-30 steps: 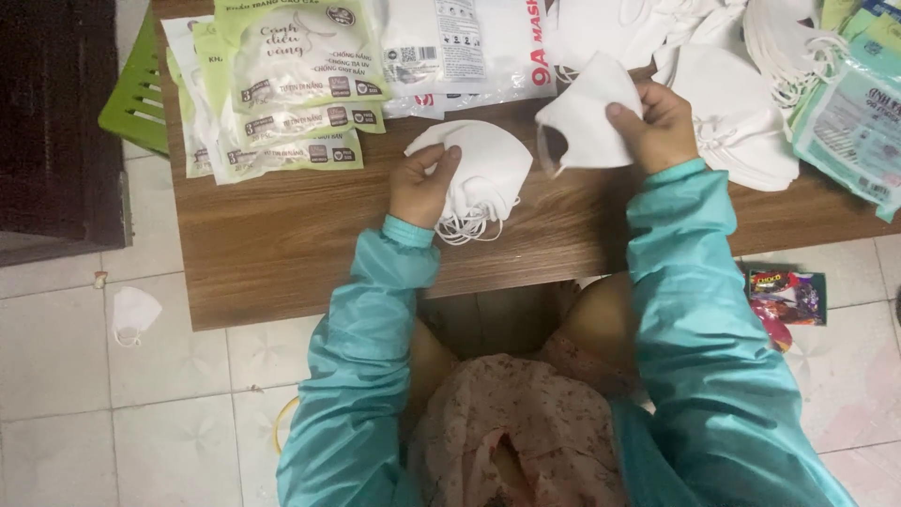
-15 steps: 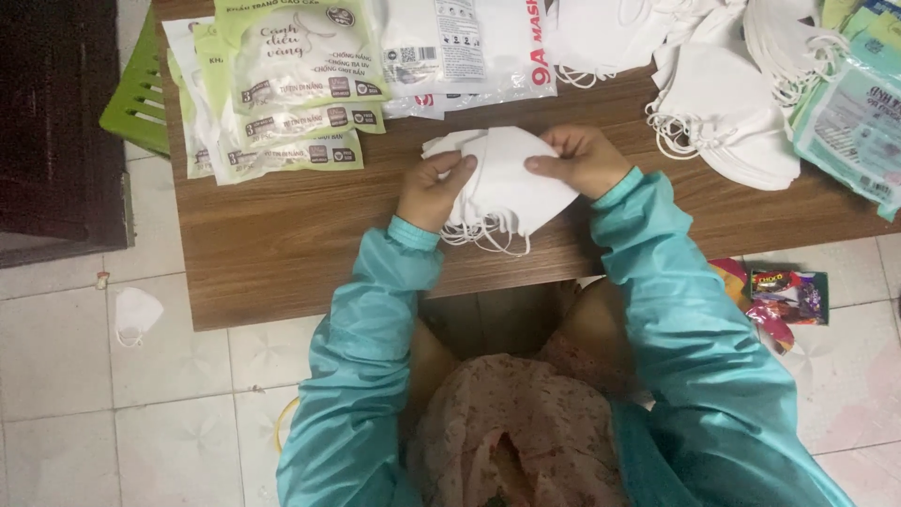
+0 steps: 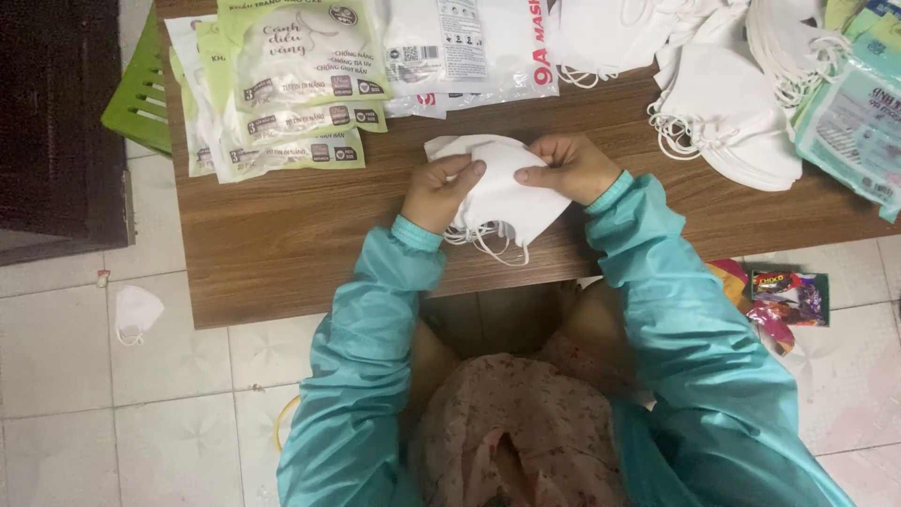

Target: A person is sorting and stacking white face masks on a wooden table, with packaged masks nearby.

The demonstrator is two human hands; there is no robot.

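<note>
Two hands are seen from the head view closed on a small stack of white masks (image 3: 497, 192) above the table (image 3: 282, 244): the left hand (image 3: 439, 192) grips its left side, the right hand (image 3: 571, 167) pinches its top edge. Beyond the stack, green-printed packets (image 3: 291, 89) are laid; to its right, a pile of loose masks (image 3: 732, 122).

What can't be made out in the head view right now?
- How many white masks are in the stack: left hand and right hand cover its edges.
- Full extent of the loose mask pile and blue-green packets: cut off by the top and right edges.
- Table underside: hidden by its top.
</note>
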